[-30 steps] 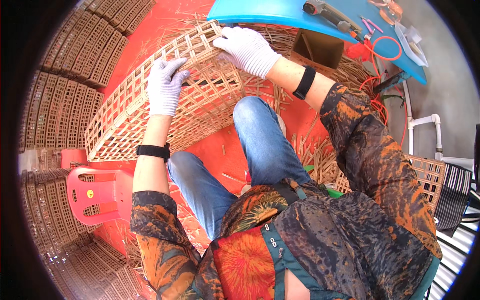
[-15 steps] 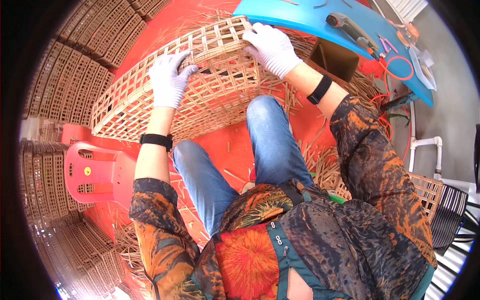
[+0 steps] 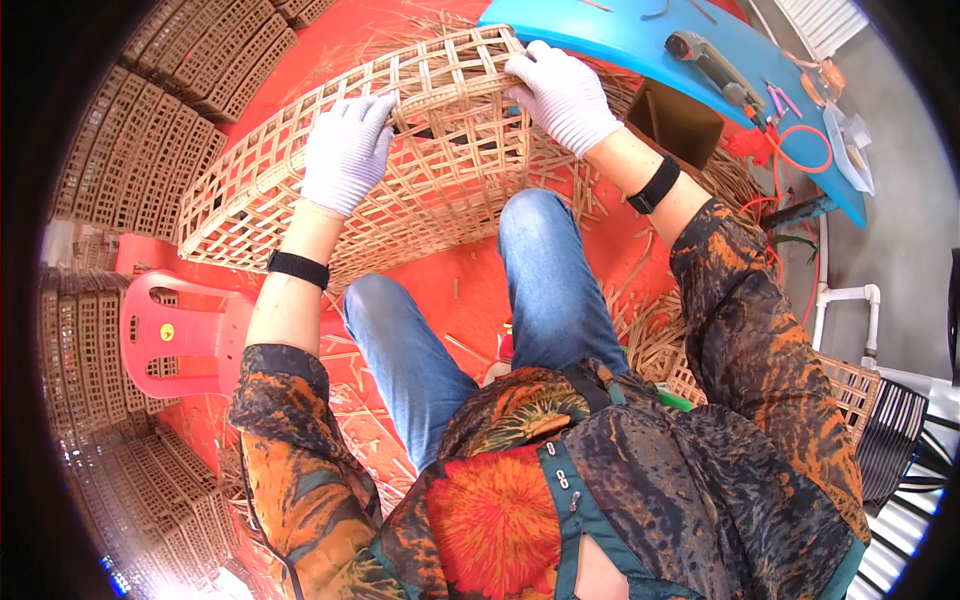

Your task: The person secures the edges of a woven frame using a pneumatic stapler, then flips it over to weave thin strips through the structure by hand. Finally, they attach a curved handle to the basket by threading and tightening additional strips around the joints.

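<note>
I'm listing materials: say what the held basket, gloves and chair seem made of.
Basket: likely rattan or bamboo, matte tan; flat strips interlace.
Gloves: probably knitted fabric, matte white, by fine ribbing.
Chair: apparently moulded plastic, smooth red, from its one-piece cutout back.

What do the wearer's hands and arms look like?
Left hand and right hand: white gloves with ribbing toward the wrist. A plain black band circles each forearm, left band and right band. Loose sleeves, left sleeve and right sleeve, are dark with a mottled orange print, ending on the forearm.
</note>
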The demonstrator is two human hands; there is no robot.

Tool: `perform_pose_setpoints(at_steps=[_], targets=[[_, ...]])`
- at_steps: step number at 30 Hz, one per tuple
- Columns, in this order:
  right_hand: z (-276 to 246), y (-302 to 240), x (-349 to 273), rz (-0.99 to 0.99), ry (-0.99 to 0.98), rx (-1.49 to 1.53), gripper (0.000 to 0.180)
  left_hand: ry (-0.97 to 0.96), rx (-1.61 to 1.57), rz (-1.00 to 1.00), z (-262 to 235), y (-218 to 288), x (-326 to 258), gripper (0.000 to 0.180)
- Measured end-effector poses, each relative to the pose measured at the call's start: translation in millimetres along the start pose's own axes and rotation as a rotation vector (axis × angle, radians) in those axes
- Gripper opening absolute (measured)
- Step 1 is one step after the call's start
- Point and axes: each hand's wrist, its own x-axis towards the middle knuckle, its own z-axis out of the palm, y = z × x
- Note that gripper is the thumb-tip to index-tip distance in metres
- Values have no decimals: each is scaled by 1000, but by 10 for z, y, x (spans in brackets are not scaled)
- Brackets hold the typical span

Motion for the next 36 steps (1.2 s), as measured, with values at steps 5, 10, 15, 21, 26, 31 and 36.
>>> perform_pose_setpoints(at_steps=[5,10,15,21,26,31,36], targets=[[1,7,2,-2,-4,-13,29,-20,24,-42,28,35,17,36],[16,-2,18,9,12,-17,25,-40,60,-6,44,-5,18,34],[13,-19,25,30,11,-13,25,-93,77,11,3,-3,24,35],[-2,-33,30,25,-44,-40,26,-79,230,-3,-10,39,20,45],[-7,-39,38,26,-19,-27,26,-143,194,-42,27,1,34,44],[-3,-52,42,21,5,-44,25,-88,177,5,-36,-7,28,38],[3,-65,40,19,16,-78,27,-99,140,-42,-126,19,53,30]])
